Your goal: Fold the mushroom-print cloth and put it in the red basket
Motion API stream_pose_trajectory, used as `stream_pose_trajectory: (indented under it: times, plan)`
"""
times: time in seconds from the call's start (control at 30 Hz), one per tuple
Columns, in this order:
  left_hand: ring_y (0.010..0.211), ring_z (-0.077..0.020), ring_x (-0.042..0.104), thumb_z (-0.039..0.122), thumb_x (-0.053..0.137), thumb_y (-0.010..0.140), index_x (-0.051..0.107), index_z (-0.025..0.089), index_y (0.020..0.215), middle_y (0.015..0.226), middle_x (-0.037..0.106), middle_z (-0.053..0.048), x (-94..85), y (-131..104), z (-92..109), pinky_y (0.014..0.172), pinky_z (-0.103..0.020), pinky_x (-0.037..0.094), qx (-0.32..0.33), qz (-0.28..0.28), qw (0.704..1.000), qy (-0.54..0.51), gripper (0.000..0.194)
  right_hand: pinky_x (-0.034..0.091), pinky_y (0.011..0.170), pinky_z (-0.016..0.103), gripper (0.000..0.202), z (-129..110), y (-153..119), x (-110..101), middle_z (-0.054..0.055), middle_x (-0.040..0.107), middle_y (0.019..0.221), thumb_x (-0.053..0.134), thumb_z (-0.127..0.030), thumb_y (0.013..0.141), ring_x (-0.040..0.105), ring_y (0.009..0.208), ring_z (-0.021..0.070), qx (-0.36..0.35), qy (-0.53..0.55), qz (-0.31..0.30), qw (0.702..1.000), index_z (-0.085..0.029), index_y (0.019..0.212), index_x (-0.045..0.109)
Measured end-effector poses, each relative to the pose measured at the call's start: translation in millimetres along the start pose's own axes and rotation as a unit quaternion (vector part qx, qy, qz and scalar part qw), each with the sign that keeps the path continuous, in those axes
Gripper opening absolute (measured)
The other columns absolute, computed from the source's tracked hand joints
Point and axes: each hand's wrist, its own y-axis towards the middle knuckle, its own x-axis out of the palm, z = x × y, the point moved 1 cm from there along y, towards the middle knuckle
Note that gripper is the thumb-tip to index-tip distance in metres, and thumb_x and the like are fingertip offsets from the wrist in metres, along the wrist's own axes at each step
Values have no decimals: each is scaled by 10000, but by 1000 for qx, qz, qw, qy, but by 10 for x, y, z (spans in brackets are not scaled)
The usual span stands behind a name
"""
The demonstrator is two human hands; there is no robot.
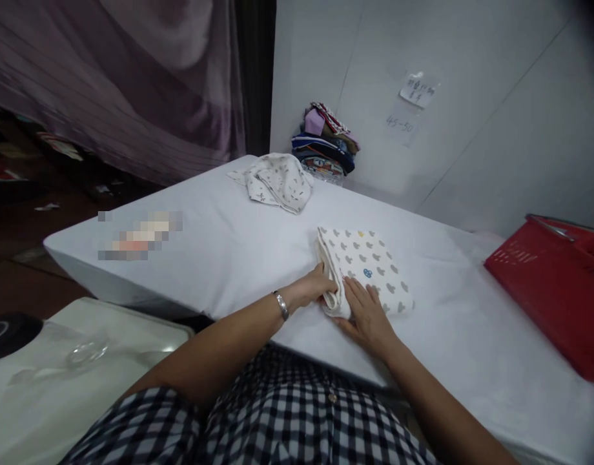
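A white folded cloth (374,258) with grey rounded-ear prints, plus a blue and a yellow one, lies on the white-covered table (268,245) in front of me. My left hand (317,283) is closed on its layered left edge, with the fingertips partly hidden among the folds. Flat on the near left part of the cloth rests my right hand (367,316), fingers stretched out. A second white cloth (280,183) with small dark prints lies crumpled farther back, apart from both hands.
Several folded fabrics (325,142) are stacked against the wall at the back. To the right stands a red plastic basket (543,284). A blurred-out item (141,237) lies on the table's left part. Below left is a whitish surface (108,349) with clear plastic on it.
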Motion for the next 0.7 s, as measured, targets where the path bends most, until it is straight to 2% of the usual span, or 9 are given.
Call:
stream_pose_trajectory:
  times: [0.1, 0.27, 0.33, 0.43, 0.5, 0.57, 0.7]
  plan:
    - [823, -216, 595, 96, 547, 574, 333, 175, 1279, 1097, 577, -127, -10, 3, -46, 522, -242, 481, 8, -1, 999, 33, 741, 225, 1048, 557, 708, -9, 10, 11, 162, 318, 1437, 475, -462, 858, 274, 1327, 297, -2, 0, -8, 1000, -138, 1437, 230]
    - [895, -223, 598, 114, 613, 574, 222, 191, 1361, 1126, 585, -105, -58, -7, -94, 701, -282, 494, 132, 34, 977, 165, 882, 208, 1046, 575, 712, -49, 24, -2, 176, 287, 1447, 495, -476, 841, 246, 1335, 315, -8, -3, -26, 1000, -103, 1411, 287]
    - [891, -217, 604, 116, 615, 589, 159, 196, 1397, 1115, 597, -95, -72, -11, -128, 730, -278, 484, 143, 51, 970, 190, 931, 205, 1049, 576, 710, -63, 20, -41, 174, 279, 1451, 494, -493, 839, 218, 1347, 310, -13, 1, -29, 999, -101, 1401, 306]
    - [812, -189, 620, 125, 584, 634, 31, 227, 1431, 1055, 623, -64, -87, -18, -205, 673, -257, 481, 137, 72, 969, 192, 975, 203, 1060, 562, 702, -32, 7, -134, 156, 288, 1452, 460, -536, 849, 205, 1357, 286, -13, 13, -30, 999, -128, 1401, 313]
    - [709, -166, 618, 149, 557, 678, -44, 254, 1436, 960, 641, -32, -92, -28, -250, 615, -246, 470, 133, 80, 968, 198, 973, 198, 1069, 549, 695, 53, -10, -193, 145, 289, 1454, 433, -557, 857, 210, 1358, 273, 15, 12, -20, 1000, -144, 1403, 314]
    - [647, -153, 605, 174, 545, 704, -71, 260, 1438, 899, 644, -16, -92, -44, -274, 585, -240, 458, 129, 87, 967, 203, 962, 186, 1072, 547, 662, 192, -43, -223, 140, 290, 1454, 411, -551, 872, 208, 1359, 276, 72, 0, -14, 997, -147, 1392, 342]
    - [673, -149, 607, 194, 540, 719, -22, 256, 1448, 908, 643, -19, -82, -81, -274, 597, -228, 455, 123, 97, 967, 199, 923, 170, 1071, 555, 605, 475, -143, -182, 131, 298, 1451, 350, -529, 904, 218, 1356, 282, 171, 7, -63, 983, -149, 1374, 383]
